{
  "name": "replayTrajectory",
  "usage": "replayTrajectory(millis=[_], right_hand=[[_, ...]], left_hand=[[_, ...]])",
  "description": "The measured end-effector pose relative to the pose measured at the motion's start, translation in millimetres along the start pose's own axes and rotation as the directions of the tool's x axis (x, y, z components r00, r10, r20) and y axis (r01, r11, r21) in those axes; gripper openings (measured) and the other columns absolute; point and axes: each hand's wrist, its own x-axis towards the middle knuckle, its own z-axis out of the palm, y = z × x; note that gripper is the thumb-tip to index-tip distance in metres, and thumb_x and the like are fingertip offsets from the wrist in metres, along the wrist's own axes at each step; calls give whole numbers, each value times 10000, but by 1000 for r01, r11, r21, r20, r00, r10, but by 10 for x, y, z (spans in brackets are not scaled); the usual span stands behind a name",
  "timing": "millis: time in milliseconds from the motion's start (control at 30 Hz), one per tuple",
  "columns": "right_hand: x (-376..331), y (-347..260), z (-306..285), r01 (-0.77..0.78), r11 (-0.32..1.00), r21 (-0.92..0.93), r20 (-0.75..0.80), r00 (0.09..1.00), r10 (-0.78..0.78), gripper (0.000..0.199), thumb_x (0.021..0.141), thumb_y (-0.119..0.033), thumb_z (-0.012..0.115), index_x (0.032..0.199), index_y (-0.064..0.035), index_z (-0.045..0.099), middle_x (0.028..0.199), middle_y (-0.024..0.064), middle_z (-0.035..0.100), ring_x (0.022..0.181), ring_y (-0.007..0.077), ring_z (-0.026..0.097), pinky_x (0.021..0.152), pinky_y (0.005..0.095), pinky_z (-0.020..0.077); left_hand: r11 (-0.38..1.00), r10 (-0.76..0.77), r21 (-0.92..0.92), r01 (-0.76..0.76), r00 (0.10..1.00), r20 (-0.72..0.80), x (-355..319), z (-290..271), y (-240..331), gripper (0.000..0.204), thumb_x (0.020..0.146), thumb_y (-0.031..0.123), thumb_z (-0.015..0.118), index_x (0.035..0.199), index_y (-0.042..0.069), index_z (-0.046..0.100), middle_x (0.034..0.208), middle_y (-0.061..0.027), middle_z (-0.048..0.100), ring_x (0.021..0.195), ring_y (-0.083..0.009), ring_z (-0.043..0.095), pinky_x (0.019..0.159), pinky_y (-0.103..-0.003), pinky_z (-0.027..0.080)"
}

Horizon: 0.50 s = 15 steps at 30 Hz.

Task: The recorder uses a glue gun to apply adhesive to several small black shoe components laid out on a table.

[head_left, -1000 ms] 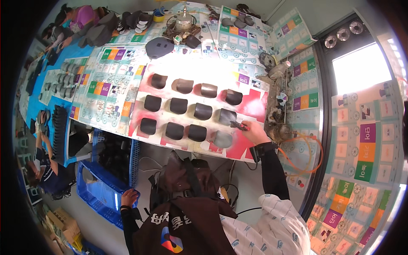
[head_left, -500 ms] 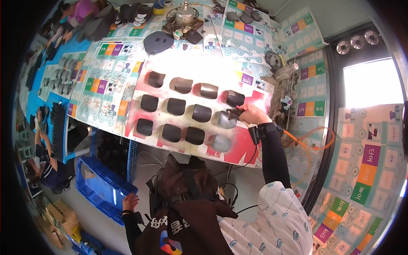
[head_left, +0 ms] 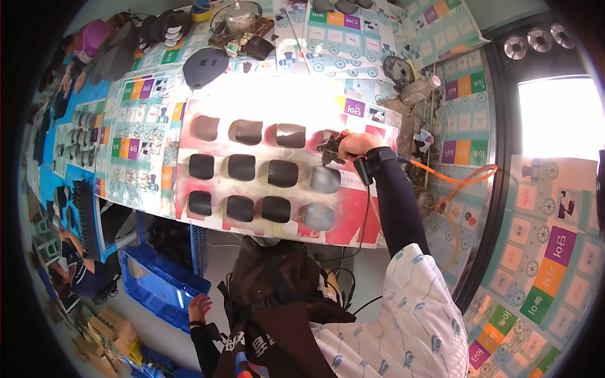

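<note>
Twelve rounded dark pieces lie in three rows of four on a red-stained paper sheet (head_left: pixel 353 217) spread over the counter (head_left: pixel 142 135), set apart from one another, likely so that each can be coated without touching its neighbour. The right hand (head_left: pixel 356 145) is clenched around a small spray gun (head_left: pixel 331 148) at the far right corner of the grid, nozzle pointed leftward over the far-row piece (head_left: pixel 291 134); an orange hose (head_left: pixel 460 183) runs off to the right from the wrist area, probably feeding the gun. The two right-hand pieces in the middle and near rows (head_left: pixel 326 179) look paler and greyer than the rest, as if already coated. The left hand (head_left: pixel 200 309) hangs low at the person's side beside a blue crate (head_left: pixel 161 283) on the floor, fingers loosely curled and holding nothing that can be made out. Compared with a second ago, the right hand has travelled from the near right piece up to the far row, and the left hand has stayed down by the crate.
</note>
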Motion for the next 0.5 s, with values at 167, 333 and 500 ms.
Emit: replayTrajectory(millis=[167, 333, 500], right_hand=[[31, 118, -82, -26, 1000, -16, -58, 998, 25, 63, 633, -106, 611, 651, -53, 581, 560, 51, 560, 445, 167, 484, 430, 342, 351], [30, 430, -74, 35, 993, -111, -105, 993, -47, 228, 587, -102, 639, 795, -24, 692, 661, 119, 664, 559, 245, 641, 480, 385, 453], [87, 653, 0, 98, 985, 142, -18, 995, -96, 125, 650, -57, 647, 767, -24, 676, 592, 73, 616, 477, 195, 575, 435, 358, 401]], left_hand=[[999, 37, 1, -37, 999, 1, -4, 112, 132, 312, 993, 204, 581, 1270, 71, 640, 1082, -104, 745, 864, -184, 726, 713, -285, 524], [998, 52, 37, -53, 998, 23, 6, 186, 180, 323, 986, 208, 594, 1277, 76, 638, 1081, -98, 746, 863, -183, 727, 699, -291, 526], [998, 32, 59, -34, 999, 23, 86, 99, 83, 322, 975, 219, 606, 1262, 80, 647, 1061, -97, 748, 836, -187, 730, 689, -294, 527]])
